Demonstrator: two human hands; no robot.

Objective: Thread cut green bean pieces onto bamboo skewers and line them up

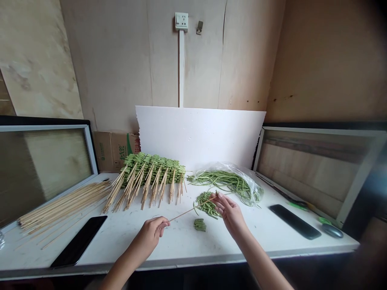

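Observation:
My left hand (154,231) pinches one end of a thin bamboo skewer (184,213), which slants up to the right over the white table. At the skewer's far end, my right hand (229,209) has its fingers closed around a short piece of green bean (217,193); the fingers partly hide it. A curved bean piece (195,208) shows by the skewer, and whether it is threaded on I cannot tell. Beneath and behind my right hand lies a pile of cut bean pieces (208,205). Closer to me is a small row of aligned bean pieces (200,224).
Skewered beans (157,165) are stacked at the back left, sticks toward me. Loose skewers (63,199) and a black phone-like slab (80,241) lie left. Long beans (226,180) spill from a plastic bag (256,189). A dark phone (294,221) and a mouse (331,230) sit right.

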